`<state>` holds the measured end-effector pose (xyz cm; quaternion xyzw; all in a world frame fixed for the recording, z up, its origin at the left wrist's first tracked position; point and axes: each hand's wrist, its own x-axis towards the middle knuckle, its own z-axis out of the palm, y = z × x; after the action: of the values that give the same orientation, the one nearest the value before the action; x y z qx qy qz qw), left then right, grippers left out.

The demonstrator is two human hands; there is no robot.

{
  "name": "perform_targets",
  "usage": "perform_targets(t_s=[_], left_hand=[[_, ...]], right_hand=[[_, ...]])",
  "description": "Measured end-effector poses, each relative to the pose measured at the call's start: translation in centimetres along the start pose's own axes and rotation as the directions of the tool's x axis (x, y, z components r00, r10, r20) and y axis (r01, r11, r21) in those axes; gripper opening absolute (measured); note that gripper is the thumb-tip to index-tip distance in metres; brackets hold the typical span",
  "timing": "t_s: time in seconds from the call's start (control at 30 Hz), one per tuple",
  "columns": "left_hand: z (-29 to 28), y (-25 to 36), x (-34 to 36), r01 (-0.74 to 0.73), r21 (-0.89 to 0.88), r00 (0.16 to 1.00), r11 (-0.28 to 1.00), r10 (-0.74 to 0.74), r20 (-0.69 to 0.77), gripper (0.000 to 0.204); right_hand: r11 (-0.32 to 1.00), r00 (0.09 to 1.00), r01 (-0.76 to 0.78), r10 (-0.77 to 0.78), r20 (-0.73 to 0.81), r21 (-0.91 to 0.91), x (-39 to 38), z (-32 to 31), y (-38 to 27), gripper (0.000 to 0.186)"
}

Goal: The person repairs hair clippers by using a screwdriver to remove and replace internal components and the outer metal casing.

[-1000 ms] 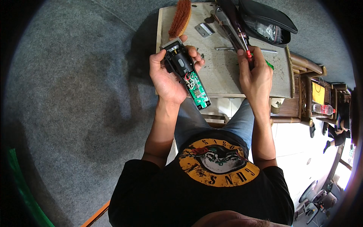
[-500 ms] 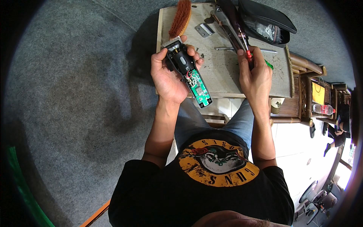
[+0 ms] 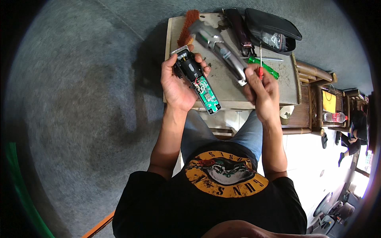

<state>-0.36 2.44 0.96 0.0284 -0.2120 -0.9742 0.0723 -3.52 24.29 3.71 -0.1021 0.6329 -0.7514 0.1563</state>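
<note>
My left hand (image 3: 176,87) grips an opened black clipper (image 3: 198,81), blade up, with its green circuit board and wires exposed. My right hand (image 3: 262,93) has its fingers wrapped at the lower end of a silver-grey clipper or housing (image 3: 218,49), which is motion-blurred and tilted over the small table (image 3: 172,35). A red-handled screwdriver (image 3: 260,72) stands out among those fingers, shaft upward. Just beyond lies a green screwdriver handle (image 3: 265,68). Behind are an orange bristle brush (image 3: 188,25), a dark maroon clipper (image 3: 238,29) and an open black case (image 3: 274,27) with bagged items.
Bamboo furniture (image 3: 301,119) stands at the right, holding a yellow bag (image 3: 329,99) and a plastic bottle (image 3: 333,117). Another person (image 3: 353,139) is at the far right edge. Grey carpeted surface (image 3: 87,99) spans the left.
My right hand has lifted the silver clipper and swung its top leftward, uncovering the maroon clipper and green handle. The view has shifted slightly; the left hand still holds the opened clipper.
</note>
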Motion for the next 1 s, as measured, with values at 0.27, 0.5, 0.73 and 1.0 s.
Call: perform_targets(t_s=[0.27,0.5,0.73,1.0], left_hand=[[1.0,0.3,-0.4,-0.036,0.061,0.981,0.997,0.047,-0.186,0.051],[0.6,0.0,-0.4,-0.065,0.126,0.982,0.99,0.086,-0.168,0.055],[-0.3,-0.8,-0.2,-0.117,0.268,0.993,0.956,0.12,0.006,0.041],[0.1,-0.9,-0.4,-0.14,0.282,0.99,0.949,0.13,0.056,0.042]], right_hand=[[0.969,0.974,-0.19,0.165,0.158,0.159,-3.7,2.3,1.4,0.027],[0.957,0.968,-0.228,0.204,0.145,0.177,-5.1,3.7,2.8,0.031],[0.961,0.968,-0.222,0.196,0.158,0.167,-5.0,3.7,2.5,0.029],[0.944,0.959,-0.262,0.232,0.164,0.198,-4.9,3.8,2.6,0.03]])
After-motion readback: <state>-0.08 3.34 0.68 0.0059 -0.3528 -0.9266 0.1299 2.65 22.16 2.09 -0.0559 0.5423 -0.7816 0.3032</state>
